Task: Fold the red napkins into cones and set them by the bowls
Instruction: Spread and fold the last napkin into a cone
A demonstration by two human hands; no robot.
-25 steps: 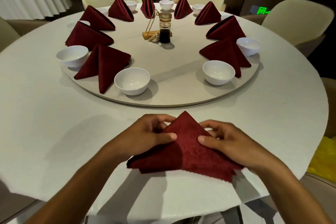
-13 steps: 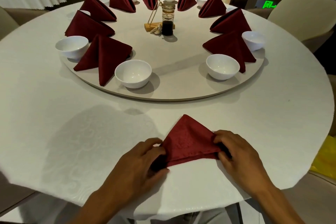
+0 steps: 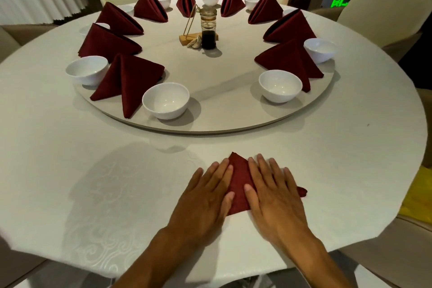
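On the near surface, my left hand and right hand press flat, fingers straight, grasping nothing, on the red napkin; uneven pressure could skew its crease.

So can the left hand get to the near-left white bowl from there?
Probably yes: the left hand lies flat on the napkin, and only bare tablecloth lies between it and that bowl.

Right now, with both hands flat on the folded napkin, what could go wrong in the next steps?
1. The left hand and right hand cover most of the red napkin; its folds may spring open when they lift.
2. One corner pokes out past the right hand, so the cone may turn out uneven.
3. The gap between the two near bowls is tight; placing the cone could nudge a bowl or the standing napkin.
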